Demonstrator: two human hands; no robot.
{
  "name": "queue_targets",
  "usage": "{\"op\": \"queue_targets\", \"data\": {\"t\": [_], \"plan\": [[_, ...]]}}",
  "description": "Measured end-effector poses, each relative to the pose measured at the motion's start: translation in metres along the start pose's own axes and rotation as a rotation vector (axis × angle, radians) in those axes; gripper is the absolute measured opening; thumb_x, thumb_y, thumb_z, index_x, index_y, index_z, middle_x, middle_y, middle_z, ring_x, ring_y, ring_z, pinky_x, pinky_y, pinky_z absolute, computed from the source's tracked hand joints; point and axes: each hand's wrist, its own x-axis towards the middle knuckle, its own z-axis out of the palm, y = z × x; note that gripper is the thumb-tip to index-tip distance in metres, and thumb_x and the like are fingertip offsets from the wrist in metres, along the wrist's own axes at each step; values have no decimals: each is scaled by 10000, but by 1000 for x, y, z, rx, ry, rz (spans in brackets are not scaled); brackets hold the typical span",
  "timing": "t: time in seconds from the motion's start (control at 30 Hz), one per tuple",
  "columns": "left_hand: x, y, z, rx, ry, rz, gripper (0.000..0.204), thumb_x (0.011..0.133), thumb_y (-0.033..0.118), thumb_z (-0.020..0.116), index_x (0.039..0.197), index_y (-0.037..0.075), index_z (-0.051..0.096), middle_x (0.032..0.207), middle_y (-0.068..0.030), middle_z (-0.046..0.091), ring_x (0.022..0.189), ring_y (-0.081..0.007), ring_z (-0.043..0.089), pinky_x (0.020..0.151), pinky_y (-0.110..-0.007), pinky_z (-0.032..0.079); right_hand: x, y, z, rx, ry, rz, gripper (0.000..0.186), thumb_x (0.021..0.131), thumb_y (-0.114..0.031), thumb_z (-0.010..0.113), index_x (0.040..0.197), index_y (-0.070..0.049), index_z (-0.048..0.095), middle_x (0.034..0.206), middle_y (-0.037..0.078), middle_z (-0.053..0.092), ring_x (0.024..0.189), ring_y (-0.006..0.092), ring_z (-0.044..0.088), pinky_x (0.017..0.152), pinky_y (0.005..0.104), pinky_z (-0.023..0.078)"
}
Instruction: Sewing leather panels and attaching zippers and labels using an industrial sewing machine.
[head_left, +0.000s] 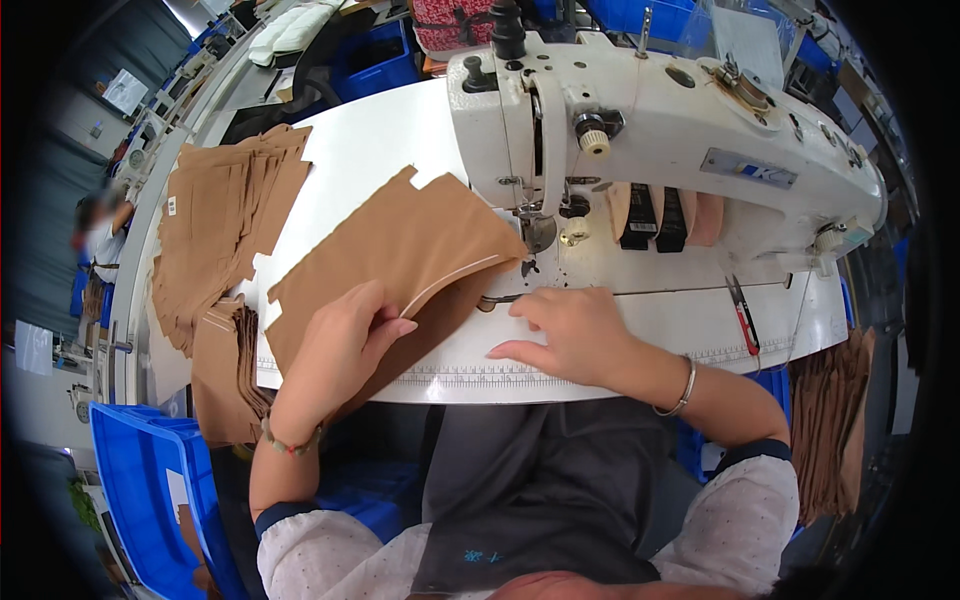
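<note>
A brown fabric piece (370, 240) with notched edges lies on the white table, its right corner close to the needle area of the white sewing machine (535, 230). My left hand (350, 335) is closed on its front edge, thumb on top, where the fabric folds over beside a white line. My right hand (570, 330) rests to the right of the fabric, thumb and fingers apart, with nothing visible between them. A small dark slot (488, 303) in the machine bed is just beyond its fingertips.
Stacked brown pieces (225, 215) lie at the left, with a folded bundle (225, 370) at the table edge. Red-handled snips (744, 315) are on the right. Black-banded rolls (655, 215) sit under the machine arm. A blue bin (150, 480) stands lower left; brown fabric (830, 430) hangs at right.
</note>
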Motion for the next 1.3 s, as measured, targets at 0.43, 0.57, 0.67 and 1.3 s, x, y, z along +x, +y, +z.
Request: {"op": "queue_targets", "data": {"t": [0.43,0.57,0.67,1.3], "plan": [[-50,9,-75,425,360,114,153,782,-32,740,892,37,659,941,-136,661,824,-325,666,717,-376,533,-42,-47,-27,45,275,-98,515,790,-22,639,1304,-51,628,1384,135,610,743,210,715,589,301,571],[-42,-39,-42,280,-255,145,360,764,206,841,1066,54,719,1093,-149,697,970,-358,678,826,-409,551,-61,-73,-8,-61,15,-139,380,826,-68,608,1178,65,655,1305,307,617,712,200,710,534,272,560],[-14,-13,-9,-25,-33,64,427,781,287,856,1093,38,706,1135,-161,698,997,-353,681,836,-411,549,-65,-84,12,-287,9,-241,367,837,-94,608,1141,106,652,1262,384,607,713,184,709,515,252,555],[-14,2,17,-963,2,-110,121,980,119,696,941,5,678,833,42,648,778,-28,534,713,-194,461,-7,-27,-30,1335,98,358,164,967,-130,713,902,19,692,813,-11,690,738,26,596,634,209,473]]}}
